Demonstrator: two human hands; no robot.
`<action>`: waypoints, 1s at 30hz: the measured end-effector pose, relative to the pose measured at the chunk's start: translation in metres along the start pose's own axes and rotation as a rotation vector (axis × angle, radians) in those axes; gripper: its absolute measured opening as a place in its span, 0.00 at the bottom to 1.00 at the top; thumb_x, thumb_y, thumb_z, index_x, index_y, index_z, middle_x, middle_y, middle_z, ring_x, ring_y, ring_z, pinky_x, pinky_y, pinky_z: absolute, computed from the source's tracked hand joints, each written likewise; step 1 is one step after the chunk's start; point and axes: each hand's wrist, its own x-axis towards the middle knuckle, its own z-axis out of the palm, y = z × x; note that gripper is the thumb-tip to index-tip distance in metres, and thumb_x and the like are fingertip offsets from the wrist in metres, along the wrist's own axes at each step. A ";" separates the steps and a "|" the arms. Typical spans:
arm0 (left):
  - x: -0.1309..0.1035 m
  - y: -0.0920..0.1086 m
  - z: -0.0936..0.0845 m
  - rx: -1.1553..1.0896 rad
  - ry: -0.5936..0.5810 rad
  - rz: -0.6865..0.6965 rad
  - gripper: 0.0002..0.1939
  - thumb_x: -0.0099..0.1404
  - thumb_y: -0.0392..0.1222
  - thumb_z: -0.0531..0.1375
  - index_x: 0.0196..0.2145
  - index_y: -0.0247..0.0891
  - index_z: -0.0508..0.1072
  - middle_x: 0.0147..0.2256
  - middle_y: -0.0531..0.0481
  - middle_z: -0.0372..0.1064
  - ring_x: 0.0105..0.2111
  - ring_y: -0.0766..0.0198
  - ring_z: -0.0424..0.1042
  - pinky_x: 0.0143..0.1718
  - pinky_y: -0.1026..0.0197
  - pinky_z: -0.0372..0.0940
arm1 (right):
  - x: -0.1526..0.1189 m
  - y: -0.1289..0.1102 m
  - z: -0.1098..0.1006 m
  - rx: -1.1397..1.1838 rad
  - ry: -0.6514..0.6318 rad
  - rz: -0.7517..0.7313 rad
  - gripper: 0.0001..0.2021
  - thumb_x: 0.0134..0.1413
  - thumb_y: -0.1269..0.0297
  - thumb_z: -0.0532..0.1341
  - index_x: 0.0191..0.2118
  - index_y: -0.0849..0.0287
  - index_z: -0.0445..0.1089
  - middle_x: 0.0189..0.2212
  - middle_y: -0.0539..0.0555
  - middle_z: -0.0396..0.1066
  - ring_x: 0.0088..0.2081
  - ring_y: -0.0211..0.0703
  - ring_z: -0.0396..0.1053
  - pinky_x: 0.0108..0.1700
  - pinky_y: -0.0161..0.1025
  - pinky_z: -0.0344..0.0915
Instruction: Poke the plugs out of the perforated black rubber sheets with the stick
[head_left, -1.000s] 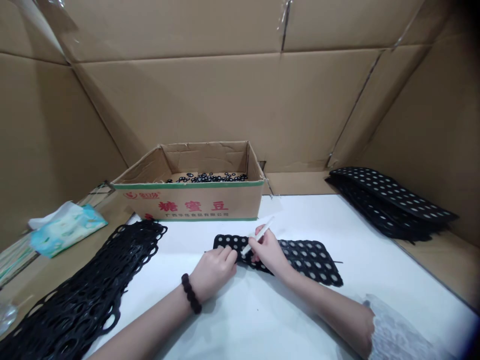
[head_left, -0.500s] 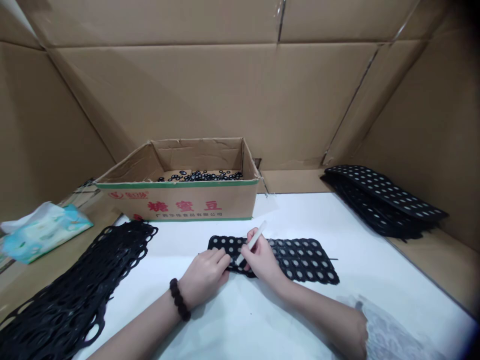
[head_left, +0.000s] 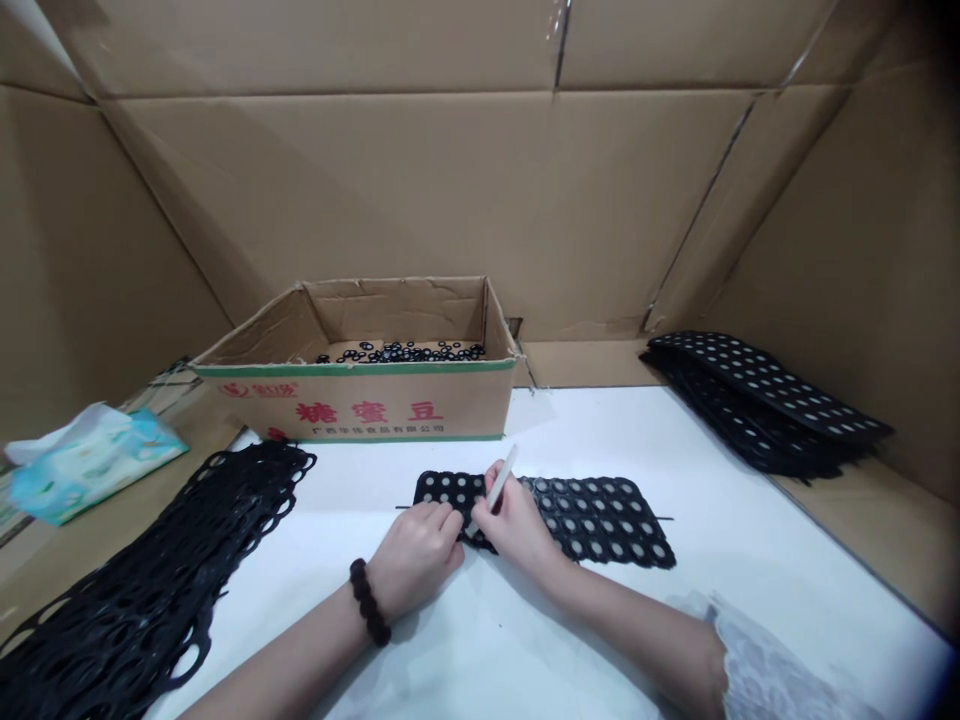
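A black sheet with rows of pale round spots lies on the white table in the middle. My left hand, with a dark beaded bracelet at the wrist, rests on the sheet's lower left part; its fingers are curled together, and what they grip is hidden. My right hand is closed around a pale pen-like stick, held slanted over the sheet just right of my left fingers. The stick's lower tip is hard to make out between the hands.
Behind stands an open cardboard box with small black rings. Black perforated sheets lie at the left, near a tissue pack. Several spotted black sheets are stacked at the right. Cardboard walls surround the table.
My right hand and the stick have moved slightly left, and the stick is more upright. My left hand has shifted a little, uncovering a thin dark line at the sheet's left end.
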 end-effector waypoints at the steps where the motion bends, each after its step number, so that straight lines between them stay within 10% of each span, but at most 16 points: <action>1: 0.000 0.001 0.000 0.006 0.005 -0.005 0.06 0.51 0.30 0.49 0.22 0.38 0.59 0.21 0.52 0.60 0.23 0.63 0.62 0.24 0.61 0.57 | 0.000 -0.001 -0.001 -0.011 -0.008 -0.018 0.06 0.38 0.72 0.50 0.26 0.57 0.51 0.17 0.42 0.49 0.18 0.32 0.50 0.23 0.31 0.50; 9: 0.004 0.004 -0.002 -0.026 -0.022 -0.199 0.04 0.53 0.31 0.49 0.23 0.38 0.59 0.22 0.51 0.61 0.24 0.62 0.63 0.24 0.62 0.58 | -0.006 -0.005 -0.004 0.032 -0.075 -0.082 0.05 0.40 0.72 0.51 0.27 0.57 0.52 0.17 0.43 0.51 0.18 0.32 0.50 0.23 0.31 0.50; 21: 0.016 -0.026 -0.017 -0.039 -0.218 0.089 0.12 0.57 0.47 0.55 0.32 0.35 0.63 0.32 0.46 0.64 0.33 0.58 0.65 0.32 0.57 0.61 | 0.009 0.009 -0.004 0.264 0.006 0.118 0.06 0.42 0.66 0.52 0.29 0.56 0.51 0.18 0.42 0.51 0.15 0.31 0.53 0.14 0.28 0.56; 30: 0.024 -0.013 -0.017 0.059 -0.231 0.038 0.04 0.54 0.29 0.52 0.27 0.36 0.61 0.27 0.49 0.64 0.27 0.60 0.65 0.27 0.59 0.60 | 0.010 0.007 -0.005 0.205 0.042 0.114 0.06 0.42 0.67 0.52 0.28 0.57 0.52 0.17 0.42 0.52 0.16 0.31 0.52 0.17 0.29 0.53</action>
